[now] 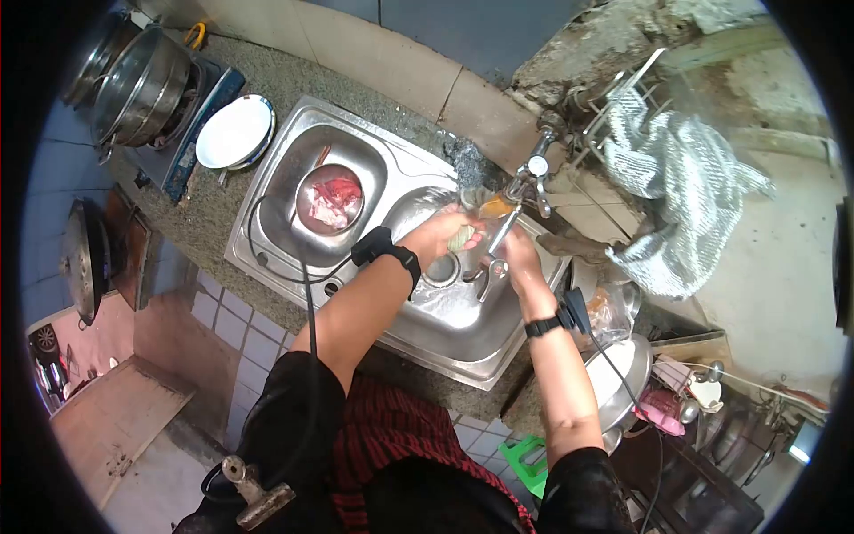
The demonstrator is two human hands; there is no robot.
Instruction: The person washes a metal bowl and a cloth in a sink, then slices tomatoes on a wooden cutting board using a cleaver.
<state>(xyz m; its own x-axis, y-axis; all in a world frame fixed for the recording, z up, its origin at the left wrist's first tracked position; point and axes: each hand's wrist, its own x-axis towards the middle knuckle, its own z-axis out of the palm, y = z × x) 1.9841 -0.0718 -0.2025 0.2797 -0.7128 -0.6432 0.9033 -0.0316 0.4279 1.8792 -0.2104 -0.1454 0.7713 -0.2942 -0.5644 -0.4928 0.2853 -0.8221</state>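
Over the right basin of the steel double sink (418,343), my left hand (442,233) is closed round a pale green item (462,238), perhaps a cloth or sponge. My right hand (520,254) is beside it, under the faucet (536,169), partly hidden by the tap's metal parts; its fingers cannot be made out. Something orange-yellow (496,207) shows between the hands, near the spout. In the left basin, a metal bowl (305,198) holds red and pale raw meat (336,200).
White bowls (233,133) and a stove with a steel pot (142,93) are at the upper left. A silvery cloth (694,187) hangs on a rack at the right. Below it are a large basin (618,378) and a pink item (662,411). Cables run from both wrists.
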